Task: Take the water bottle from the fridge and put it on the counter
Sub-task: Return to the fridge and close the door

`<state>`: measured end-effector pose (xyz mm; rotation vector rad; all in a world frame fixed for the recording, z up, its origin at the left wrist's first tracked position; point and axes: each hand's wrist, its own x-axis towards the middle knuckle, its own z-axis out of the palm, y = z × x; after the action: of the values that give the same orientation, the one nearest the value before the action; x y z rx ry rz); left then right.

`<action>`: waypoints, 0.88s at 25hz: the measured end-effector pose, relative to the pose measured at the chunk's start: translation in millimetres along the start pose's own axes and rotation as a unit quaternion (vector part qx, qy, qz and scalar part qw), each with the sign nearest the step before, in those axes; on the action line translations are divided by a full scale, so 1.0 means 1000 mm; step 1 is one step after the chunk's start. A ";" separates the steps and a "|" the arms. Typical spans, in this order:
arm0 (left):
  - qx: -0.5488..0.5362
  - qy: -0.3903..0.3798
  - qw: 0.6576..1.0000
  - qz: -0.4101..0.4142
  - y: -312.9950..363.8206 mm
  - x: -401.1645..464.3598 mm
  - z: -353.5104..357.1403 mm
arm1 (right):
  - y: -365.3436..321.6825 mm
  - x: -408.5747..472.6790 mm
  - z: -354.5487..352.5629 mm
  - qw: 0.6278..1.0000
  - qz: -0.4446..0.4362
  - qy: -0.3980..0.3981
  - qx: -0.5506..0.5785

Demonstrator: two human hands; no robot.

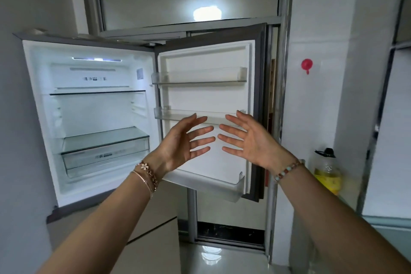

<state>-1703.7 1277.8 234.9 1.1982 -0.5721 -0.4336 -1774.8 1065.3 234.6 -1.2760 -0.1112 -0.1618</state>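
Fridge (93,118) stands open on the left, its lit shelves and the clear drawer (104,158) near the bottom showing nothing inside. Its door (206,100) is swung out to the right, with clear door racks (200,75) on the inner side. Both hands are raised in front of the door, palms facing each other and apart, holding nothing: the left hand (180,142) with fingers spread and bracelets on the wrist, the right hand (251,140) likewise spread, with a bead bracelet. Further right, a bottle (327,171) with a black cap and yellow liquid stands by the white wall, under a red hook (307,65). No water bottle can be made out in the fridge.
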 end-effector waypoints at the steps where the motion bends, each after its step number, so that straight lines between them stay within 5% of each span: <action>1: 0.000 0.006 1.000 0.003 0.000 0.016 0.003 | -0.004 0.012 -0.011 1.000 -0.004 -0.001 -0.003; 17: 0.046 -0.014 0.999 0.024 0.009 0.160 0.043 | -0.040 0.118 -0.091 0.997 -0.052 -0.014 -0.062; 20: 0.091 0.022 0.993 0.072 0.016 0.179 0.049 | -0.058 0.123 -0.098 0.972 -0.172 0.102 -0.121; 22: 0.192 0.067 0.971 0.129 0.015 0.190 0.058 | -0.071 0.126 -0.106 0.913 -0.289 0.232 -0.173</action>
<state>-1591.4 1126.1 299.2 1.4853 -0.7041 -0.0179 -1664.9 936.3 293.0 -1.4928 -0.0481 -1.0282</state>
